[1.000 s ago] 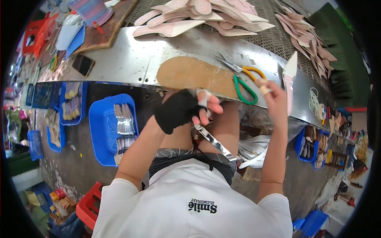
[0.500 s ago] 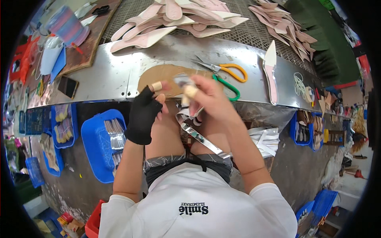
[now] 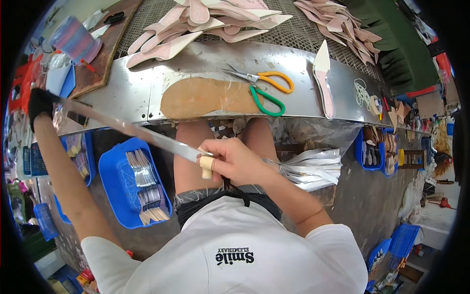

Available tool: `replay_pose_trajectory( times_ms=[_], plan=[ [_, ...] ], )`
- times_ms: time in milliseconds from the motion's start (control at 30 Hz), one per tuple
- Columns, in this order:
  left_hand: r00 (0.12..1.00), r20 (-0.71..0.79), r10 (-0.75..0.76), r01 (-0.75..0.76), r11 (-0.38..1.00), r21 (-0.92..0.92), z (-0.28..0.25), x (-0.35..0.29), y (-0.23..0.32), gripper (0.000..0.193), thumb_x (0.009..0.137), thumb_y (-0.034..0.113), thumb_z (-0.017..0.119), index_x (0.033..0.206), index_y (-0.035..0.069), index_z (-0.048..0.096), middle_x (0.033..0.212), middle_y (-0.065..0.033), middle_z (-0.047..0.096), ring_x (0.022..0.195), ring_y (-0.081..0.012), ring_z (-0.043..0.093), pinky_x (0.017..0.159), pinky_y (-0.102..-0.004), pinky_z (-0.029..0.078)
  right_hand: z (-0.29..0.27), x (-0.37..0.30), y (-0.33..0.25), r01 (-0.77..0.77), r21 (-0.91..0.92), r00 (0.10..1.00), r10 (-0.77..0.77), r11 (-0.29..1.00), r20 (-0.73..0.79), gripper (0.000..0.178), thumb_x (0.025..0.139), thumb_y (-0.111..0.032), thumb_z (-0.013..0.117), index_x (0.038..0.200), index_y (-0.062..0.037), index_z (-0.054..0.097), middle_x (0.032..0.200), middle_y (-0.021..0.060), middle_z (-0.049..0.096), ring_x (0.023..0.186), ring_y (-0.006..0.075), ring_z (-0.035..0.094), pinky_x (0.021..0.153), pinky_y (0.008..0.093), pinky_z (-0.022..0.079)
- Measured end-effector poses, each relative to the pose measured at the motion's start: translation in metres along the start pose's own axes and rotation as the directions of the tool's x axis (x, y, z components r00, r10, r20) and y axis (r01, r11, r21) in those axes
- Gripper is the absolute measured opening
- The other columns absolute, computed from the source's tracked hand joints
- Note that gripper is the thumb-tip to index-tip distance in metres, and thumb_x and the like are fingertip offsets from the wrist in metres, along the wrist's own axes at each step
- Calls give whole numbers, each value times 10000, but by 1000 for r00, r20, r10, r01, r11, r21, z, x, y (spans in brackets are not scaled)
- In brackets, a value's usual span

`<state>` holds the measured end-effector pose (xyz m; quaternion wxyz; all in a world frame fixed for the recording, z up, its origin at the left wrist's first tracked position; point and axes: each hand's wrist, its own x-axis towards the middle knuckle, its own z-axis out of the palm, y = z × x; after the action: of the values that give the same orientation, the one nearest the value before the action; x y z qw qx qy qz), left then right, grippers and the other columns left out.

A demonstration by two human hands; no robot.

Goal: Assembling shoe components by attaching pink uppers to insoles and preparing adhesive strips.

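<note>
A long shiny silver strip (image 3: 132,128) is stretched taut across my front, slanting from the far left down to my lap. My left hand (image 3: 42,104), in a black fingerless glove, is closed on its far end, partly blurred. Over my thighs, my right hand (image 3: 230,161) pinches the near end, with pale tape wrapped on its fingers. Scissors (image 3: 253,78) with one orange and one green handle lie open on the metal bench, their green handle over a brown sole-shaped pad (image 3: 208,98).
Pink and white insoles (image 3: 196,34) are heaped on the mesh, with one insole (image 3: 322,81) lying alone at right. Below left, a blue bin (image 3: 113,186) holds stacked silver pieces. Silver strips (image 3: 313,169) lie bundled right of my legs. A phone (image 3: 78,116) sits partly behind the strip.
My left hand has swung far out to the left, drawing the strip straight. My right hand has come down toward my lap. The two hands were close together over the bench edge before.
</note>
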<state>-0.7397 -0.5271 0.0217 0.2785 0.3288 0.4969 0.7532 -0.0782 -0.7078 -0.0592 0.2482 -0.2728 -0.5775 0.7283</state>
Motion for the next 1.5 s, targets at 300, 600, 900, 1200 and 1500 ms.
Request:
replay_pose_trajectory(
  times_ms=[300, 600, 900, 1200, 1500],
  plan=[
    [991, 113, 71, -84, 990, 111, -28, -56, 43, 241, 917, 203, 513, 1081, 37, 572, 869, 0, 591, 755, -117, 551, 726, -243, 451, -5, -98, -25, -14, -364, 987, 71, 931, 144, 96, 906, -135, 527, 901, -60, 585, 714, 47, 590, 613, 185, 565, 589, 277, 440],
    [561, 795, -229, 220, 968, 124, 237, -344, -25, 185, 844, 184, 583, 920, 32, 654, 1149, -126, 598, 1062, -227, 550, 938, -359, 407, -35, -8, 1, 1, -669, 934, -240, 743, -265, 527, 745, -98, 673, 1226, 23, 492, 1073, 115, 557, 1050, 232, 524, 798, 343, 446],
    [696, 701, 156, -540, 758, 367, 329, -316, -125, 217, 804, 262, 670, 925, 85, 636, 718, -108, 607, 656, -235, 607, 609, -315, 473, -91, 7, -2, 309, 188, 711, -95, 932, -696, 151, 921, -181, 540, 937, -33, 563, 736, 38, 610, 590, 107, 587, 534, 237, 483],
    [878, 449, -166, -345, 433, 833, 508, -172, -163, 474, 679, 346, 659, 1065, 72, 645, 1062, -177, 642, 1000, -312, 619, 858, -364, 497, -126, 44, 30, 8, -243, 607, -198, 970, -770, 115, 919, -113, 520, 946, -9, 561, 723, 35, 615, 442, 53, 504, 376, 171, 343],
    [878, 471, 82, -440, 528, 727, 544, -144, -193, 514, 644, 404, 767, 1005, 57, 651, 979, -153, 665, 917, -293, 635, 815, -370, 493, -146, 54, 32, 74, -317, 481, -312, 946, -819, 75, 914, -46, 506, 925, 16, 548, 687, 54, 594, 471, 65, 530, 397, 190, 372]
  ],
)
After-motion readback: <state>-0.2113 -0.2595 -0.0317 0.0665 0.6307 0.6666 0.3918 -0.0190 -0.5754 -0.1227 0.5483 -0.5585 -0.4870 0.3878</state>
